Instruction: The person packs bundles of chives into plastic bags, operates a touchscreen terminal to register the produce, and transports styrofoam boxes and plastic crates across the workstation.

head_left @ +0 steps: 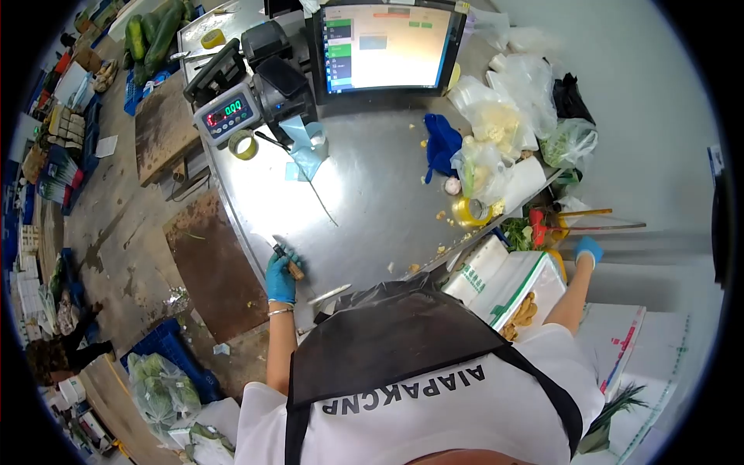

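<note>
My left hand point(282, 277), in a blue glove, is closed around the brown handle of a knife point(290, 265) at the left front edge of the metal table point(364, 178). The blade points up and away from me. Far to the right, my right hand point(589, 251), also gloved in blue, is beyond the white foam box point(552, 280) that holds ginger point(525, 311). It is near a red-handled tool point(536, 226); its fingers are too small and bunched to read. A white marker-like stick point(329, 294) lies by the apron.
A lit monitor point(387, 48), a scale display point(227, 113) and tape rolls point(242, 145) stand at the back. Plastic bags point(488, 170) and a blue cloth point(442, 146) are on the right side. At the lower left a person bends near crates.
</note>
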The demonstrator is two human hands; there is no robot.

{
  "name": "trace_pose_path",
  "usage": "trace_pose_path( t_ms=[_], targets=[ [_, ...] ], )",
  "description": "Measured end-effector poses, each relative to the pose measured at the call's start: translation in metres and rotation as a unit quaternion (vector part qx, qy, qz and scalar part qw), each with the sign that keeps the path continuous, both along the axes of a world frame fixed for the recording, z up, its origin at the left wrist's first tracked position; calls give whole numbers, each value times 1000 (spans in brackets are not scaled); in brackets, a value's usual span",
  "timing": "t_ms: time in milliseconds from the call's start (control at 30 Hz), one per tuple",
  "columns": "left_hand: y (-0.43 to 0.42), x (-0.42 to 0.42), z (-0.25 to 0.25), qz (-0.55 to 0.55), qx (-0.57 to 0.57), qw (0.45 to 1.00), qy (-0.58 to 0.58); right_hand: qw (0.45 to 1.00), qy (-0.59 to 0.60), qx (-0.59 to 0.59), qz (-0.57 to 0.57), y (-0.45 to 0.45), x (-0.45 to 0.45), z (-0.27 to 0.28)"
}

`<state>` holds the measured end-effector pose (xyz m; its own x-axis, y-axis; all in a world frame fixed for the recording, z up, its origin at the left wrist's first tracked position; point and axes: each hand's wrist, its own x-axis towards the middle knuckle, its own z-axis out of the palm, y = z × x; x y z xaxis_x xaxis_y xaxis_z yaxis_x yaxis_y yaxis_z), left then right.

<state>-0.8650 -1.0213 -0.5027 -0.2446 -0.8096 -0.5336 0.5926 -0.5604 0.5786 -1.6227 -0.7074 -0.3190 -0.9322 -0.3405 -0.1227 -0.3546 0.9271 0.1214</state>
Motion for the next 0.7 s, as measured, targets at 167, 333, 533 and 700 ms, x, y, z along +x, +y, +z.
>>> trace_pose_path(
  t_ms=[167, 333, 533, 700],
  targets=[
    [-22, -57, 51, -60, -32, 996, -57, 905, -166, -358, 161, -141, 198, 24],
    [-32, -141, 93, -154, -183, 958, -156, 737, -572, -184, 311, -258, 349, -70],
    [-37, -157, 113, -126, -294, 880, -351, 590, -730, -251, 235, -343, 441, -118],
    [-18, -60, 58, -41, -259, 799, -541, 733, -615, -270, 106, -380, 358, -179]
  ],
)
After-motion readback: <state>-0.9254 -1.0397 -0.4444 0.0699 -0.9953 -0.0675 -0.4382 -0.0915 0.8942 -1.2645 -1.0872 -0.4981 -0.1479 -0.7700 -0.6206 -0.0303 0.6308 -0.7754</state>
